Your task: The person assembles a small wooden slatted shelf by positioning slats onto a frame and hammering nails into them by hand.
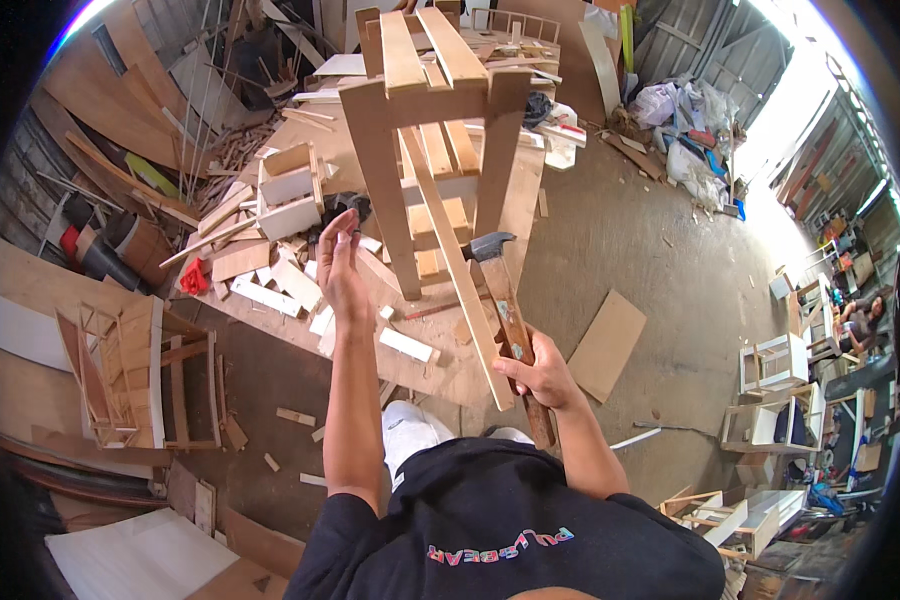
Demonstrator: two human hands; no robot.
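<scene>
My right hand [542, 372] is closed around the wooden handle of a claw hammer [507, 305]. The same hand also grips the near end of a long, thin wooden slat [457, 270], which slants away alongside the hammer. Its far end reaches into a wooden frame [378, 185] with slanted legs and slats on top, standing on the worktable [450, 375]. To the left of that frame my left hand [342, 275] is raised, with its fingertips pinched together. Whatever they may hold is too small to make out.
Wood offcuts [290, 280] litter the table's left side, near a small wooden box [290, 190] and a red object [194, 277]. On the floor at right lies a brown board [607, 345]. Wooden frames [775, 365] and a seated person [858, 325] are farther right. Filled bags [685, 115] lie at the back.
</scene>
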